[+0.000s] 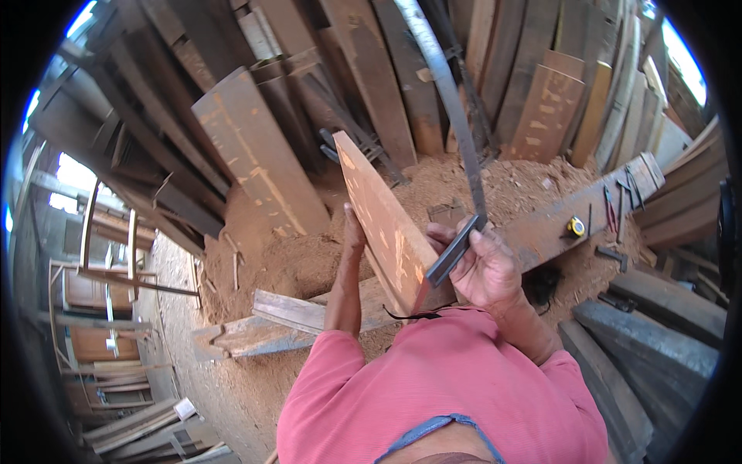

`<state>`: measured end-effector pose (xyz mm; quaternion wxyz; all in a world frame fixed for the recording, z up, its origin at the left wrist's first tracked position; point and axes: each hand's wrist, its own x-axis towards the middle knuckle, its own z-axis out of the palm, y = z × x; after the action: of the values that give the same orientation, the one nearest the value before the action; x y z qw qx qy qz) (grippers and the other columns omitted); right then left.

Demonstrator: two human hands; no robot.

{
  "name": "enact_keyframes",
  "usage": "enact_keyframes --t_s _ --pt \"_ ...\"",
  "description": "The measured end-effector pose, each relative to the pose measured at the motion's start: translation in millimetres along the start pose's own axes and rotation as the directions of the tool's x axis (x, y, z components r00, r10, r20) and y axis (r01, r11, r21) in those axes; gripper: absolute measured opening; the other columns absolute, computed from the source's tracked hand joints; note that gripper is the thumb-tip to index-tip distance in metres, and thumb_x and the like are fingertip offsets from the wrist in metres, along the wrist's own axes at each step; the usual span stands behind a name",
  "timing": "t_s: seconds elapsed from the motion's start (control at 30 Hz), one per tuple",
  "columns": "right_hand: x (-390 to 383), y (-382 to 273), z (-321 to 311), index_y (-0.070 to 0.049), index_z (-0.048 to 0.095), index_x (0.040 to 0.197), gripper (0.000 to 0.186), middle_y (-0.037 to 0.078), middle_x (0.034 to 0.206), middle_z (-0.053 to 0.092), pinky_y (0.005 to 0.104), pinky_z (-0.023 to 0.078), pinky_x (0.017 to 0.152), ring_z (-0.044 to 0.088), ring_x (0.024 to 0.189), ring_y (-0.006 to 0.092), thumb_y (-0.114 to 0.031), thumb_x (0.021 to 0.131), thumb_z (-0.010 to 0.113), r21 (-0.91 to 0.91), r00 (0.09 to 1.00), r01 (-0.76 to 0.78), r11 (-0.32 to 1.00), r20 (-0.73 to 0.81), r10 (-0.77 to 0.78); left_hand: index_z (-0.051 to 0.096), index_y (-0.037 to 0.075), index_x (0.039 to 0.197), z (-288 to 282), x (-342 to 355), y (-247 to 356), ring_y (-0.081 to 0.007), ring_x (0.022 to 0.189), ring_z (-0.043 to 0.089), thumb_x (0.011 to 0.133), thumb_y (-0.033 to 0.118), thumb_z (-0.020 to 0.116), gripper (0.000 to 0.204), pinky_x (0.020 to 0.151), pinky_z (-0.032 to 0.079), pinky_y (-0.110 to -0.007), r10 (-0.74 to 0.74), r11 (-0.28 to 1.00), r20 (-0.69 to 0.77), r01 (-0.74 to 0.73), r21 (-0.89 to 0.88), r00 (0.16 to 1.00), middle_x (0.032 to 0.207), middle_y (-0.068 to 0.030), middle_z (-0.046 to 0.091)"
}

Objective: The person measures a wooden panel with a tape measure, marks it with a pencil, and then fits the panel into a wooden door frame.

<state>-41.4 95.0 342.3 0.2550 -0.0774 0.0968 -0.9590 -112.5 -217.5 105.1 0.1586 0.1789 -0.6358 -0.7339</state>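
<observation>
A reddish-brown wooden board [385,224], with paler patches on its face, stands tilted on edge before my chest. My left hand [353,230] is pressed to its left side, and the board hides some of its fingers. In front of my right palm, my right hand [485,267] grips a straight dark bar [452,251] between thumb and fingers. The bar's lower end meets the board's near corner. A long curved grey metal strip [456,108] runs from the top edge down to my right fingers; I cannot tell if it joins the bar.
A long plank bench [556,220] crosses behind the board. On its right lie a yellow tape measure [574,226], red-handled pliers [610,210] and other tools. Sawdust [290,259] covers the ground; many boards [363,69] lean behind. Dark beams [649,340] lie at right.
</observation>
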Motion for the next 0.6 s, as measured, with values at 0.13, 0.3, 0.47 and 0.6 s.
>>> enact_keyframes --t_s 0.13,0.3,0.47,0.6 --pt "10.4 34.9 23.4 0.002 0.055 0.119 0.024 0.03 0.131 0.055 0.0442 0.049 0.105 0.059 0.121 0.0386 -0.012 0.1 0.05 -0.003 0.98 -0.197 0.98 0.035 0.197 0.057 0.005 0.124 -79.5 11.1 -38.3 -0.0172 0.094 0.061 0.102 0.062 0.025 0.069 0.084 0.051 -0.033 -0.097 0.983 0.138 0.117 -0.144 0.986 0.106 -0.0072 0.064" --pt "21.5 64.4 28.0 0.001 0.05 0.124 0.026 0.028 0.131 0.056 0.044 0.05 0.104 0.059 0.121 0.0366 -0.011 0.101 0.049 -0.015 0.954 -0.295 0.955 0.044 0.295 0.058 0.006 0.119 -72.8 26.5 4.7 -0.0148 0.088 0.059 0.104 0.057 0.026 0.061 0.079 0.051 -0.031 -0.058 0.99 0.212 0.083 -0.111 0.976 0.1 -0.0042 0.062" --pt "34.0 85.4 26.2 0.002 0.051 0.123 0.026 0.027 0.131 0.056 0.0444 0.051 0.103 0.06 0.12 0.0353 -0.013 0.102 0.049 -0.056 0.94 -0.311 0.949 0.127 0.316 0.057 0.007 0.117 -58.2 53.6 25.8 -0.0143 0.086 0.057 0.105 0.051 0.027 0.055 0.078 0.05 -0.031 0.078 0.974 0.267 -0.015 -0.228 0.961 0.097 -0.003 0.061" --pt "40.3 78.2 37.0 0.0 0.056 0.12 0.026 0.029 0.126 0.06 0.0451 0.057 0.094 0.064 0.114 0.0353 -0.018 0.102 0.05 -0.152 0.967 -0.189 0.97 0.143 0.211 0.057 0.007 0.115 -74.9 66.1 28.4 -0.0139 0.084 0.056 0.106 0.046 0.028 0.05 0.077 0.049 -0.03 0.164 0.953 0.24 -0.091 -0.288 0.957 0.095 -0.0021 0.059"
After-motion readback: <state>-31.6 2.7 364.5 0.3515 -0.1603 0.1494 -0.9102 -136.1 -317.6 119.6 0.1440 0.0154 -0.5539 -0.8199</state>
